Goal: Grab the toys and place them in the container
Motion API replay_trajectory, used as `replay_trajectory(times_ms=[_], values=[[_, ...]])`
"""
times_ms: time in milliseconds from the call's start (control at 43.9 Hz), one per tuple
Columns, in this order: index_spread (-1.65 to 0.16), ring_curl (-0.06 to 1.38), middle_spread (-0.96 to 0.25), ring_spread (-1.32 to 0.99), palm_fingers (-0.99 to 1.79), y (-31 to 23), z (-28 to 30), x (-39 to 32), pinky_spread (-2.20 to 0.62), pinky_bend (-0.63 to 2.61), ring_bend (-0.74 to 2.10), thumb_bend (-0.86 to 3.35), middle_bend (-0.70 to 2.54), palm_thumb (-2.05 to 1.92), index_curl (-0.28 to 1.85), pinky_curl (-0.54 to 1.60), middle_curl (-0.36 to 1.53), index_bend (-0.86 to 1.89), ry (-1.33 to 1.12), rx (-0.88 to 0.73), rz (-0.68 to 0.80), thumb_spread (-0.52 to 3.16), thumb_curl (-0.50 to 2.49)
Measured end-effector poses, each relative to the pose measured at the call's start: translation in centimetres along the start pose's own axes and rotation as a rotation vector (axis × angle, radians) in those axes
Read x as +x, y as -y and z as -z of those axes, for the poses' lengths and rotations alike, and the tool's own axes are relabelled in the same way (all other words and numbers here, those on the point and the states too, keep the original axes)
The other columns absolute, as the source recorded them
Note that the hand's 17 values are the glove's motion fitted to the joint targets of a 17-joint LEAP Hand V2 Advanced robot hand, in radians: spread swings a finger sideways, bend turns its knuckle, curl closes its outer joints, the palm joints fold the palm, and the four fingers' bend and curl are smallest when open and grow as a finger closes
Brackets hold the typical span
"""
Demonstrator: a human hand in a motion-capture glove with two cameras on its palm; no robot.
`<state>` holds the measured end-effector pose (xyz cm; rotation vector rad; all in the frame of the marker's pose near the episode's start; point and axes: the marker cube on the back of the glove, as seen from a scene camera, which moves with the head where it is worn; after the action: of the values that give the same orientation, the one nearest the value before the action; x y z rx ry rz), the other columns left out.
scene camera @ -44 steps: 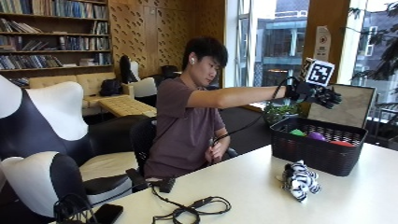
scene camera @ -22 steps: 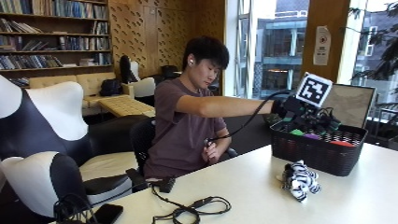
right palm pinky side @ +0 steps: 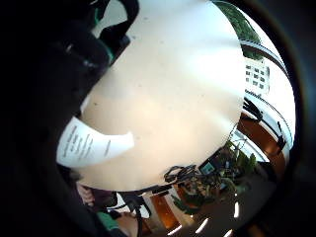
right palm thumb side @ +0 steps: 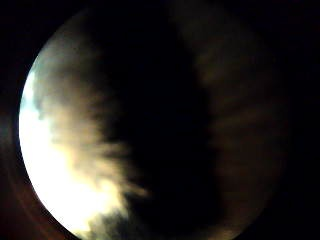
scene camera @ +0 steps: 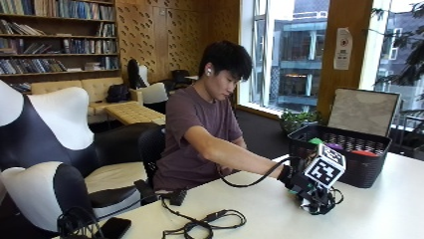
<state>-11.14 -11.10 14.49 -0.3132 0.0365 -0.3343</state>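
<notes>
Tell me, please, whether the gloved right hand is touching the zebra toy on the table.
Cannot tell. In the outside view the right hand is down on the table where the toy lies, hiding the contact; the palm views show no plain contact or gap.

The gloved right hand [scene camera: 306, 191] apparently hides the toy beneath it

containers: I count 1, a black woven basket [scene camera: 344, 159] on the table [scene camera: 397, 209], lid up
toys in basket: I make out 3 tops, green [scene camera: 317, 141], purple [scene camera: 335, 147], red [scene camera: 365, 153]
toys on table: 1, I think; something under the gloved right hand [scene camera: 306, 189], mostly hidden, kind unclear
paper tags: 1 white printed tag [right palm pinky side: 89, 144], seen in the little-finger palm view
cable bundles: 1 black coil [scene camera: 205, 223] near the table edge
phones: 1 dark phone-like slab [scene camera: 114, 227]
gloved hands: 1
bare hands: I see 0
</notes>
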Motion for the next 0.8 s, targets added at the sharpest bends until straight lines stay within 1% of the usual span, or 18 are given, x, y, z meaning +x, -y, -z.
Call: replay_trajectory(times_ms=[68, 160, 182, 251, 273, 296, 319, 410, 570, 707, 798], values=[[-0.25, 0.35, -0.07, -0.05, 0.31, 0.2, -0.2, -0.4, -0.05, 0.97, 0.56, 0.07, 0.27, 0.32, 0.19, 0.43, 0.19, 0.13, 0.005, 0.080, 0.019, 1.23, 0.42], [-0.23, 0.43, -0.15, -0.15, 0.61, 0.6, -0.2, -0.9, -0.13, 1.00, 0.77, 0.09, 0.45, 0.37, 0.19, 0.44, 0.25, 0.13, -0.017, 0.183, 0.016, 1.26, 0.45], [-0.22, 0.44, -0.17, -0.17, 0.66, 0.6, -0.1, -0.9, -0.14, 1.02, 0.83, 0.11, 0.44, 0.42, 0.19, 0.44, 0.25, 0.14, -0.020, 0.202, 0.015, 1.24, 0.47], [-0.22, 0.50, -0.23, -0.23, 0.82, 0.6, 0.2, -0.7, -0.19, 1.09, 1.00, 0.14, 0.49, 0.52, 0.18, 0.46, 0.28, 0.14, 0.007, 0.232, 0.012, 1.15, 0.52], [-0.24, 0.51, -0.24, -0.25, 0.95, 0.5, 0.4, -0.7, -0.21, 1.11, 1.01, 0.14, 0.56, 0.53, 0.19, 0.47, 0.30, 0.19, 0.023, 0.233, 0.010, 1.10, 0.54], [-0.24, 0.52, -0.26, -0.26, 0.98, 0.5, 0.5, -0.6, -0.22, 1.11, 1.03, 0.14, 0.58, 0.54, 0.19, 0.46, 0.31, 0.19, 0.037, 0.231, 0.007, 1.08, 0.55], [-0.25, 0.53, -0.27, -0.27, 1.07, 0.5, 0.6, -0.6, -0.23, 1.10, 1.05, 0.13, 0.63, 0.54, 0.20, 0.47, 0.33, 0.23, 0.047, 0.227, 0.002, 1.05, 0.56], [-0.27, 0.58, -0.31, -0.29, 1.13, 0.1, 1.4, -0.9, -0.26, 1.08, 1.11, 0.11, 0.74, 0.57, 0.25, 0.50, 0.39, 0.31, 0.058, 0.201, -0.019, 0.95, 0.60], [-0.28, 0.62, -0.36, -0.32, 1.08, -1.5, 5.1, -2.1, -0.30, 1.09, 1.17, 0.08, 0.85, 0.59, 0.30, 0.53, 0.46, 0.38, 0.074, 0.203, -0.020, 0.82, 0.66], [-0.29, 0.63, -0.38, -0.33, 1.04, -4.1, 10.2, -4.2, -0.32, 1.11, 1.20, 0.06, 0.89, 0.60, 0.34, 0.54, 0.51, 0.40, 0.020, 0.249, -0.010, 0.76, 0.70], [-0.29, 0.64, -0.39, -0.34, 1.02, -6.2, 14.3, -5.3, -0.32, 1.12, 1.21, 0.04, 0.90, 0.60, 0.36, 0.55, 0.54, 0.40, -0.116, 0.288, -0.031, 0.73, 0.72]])
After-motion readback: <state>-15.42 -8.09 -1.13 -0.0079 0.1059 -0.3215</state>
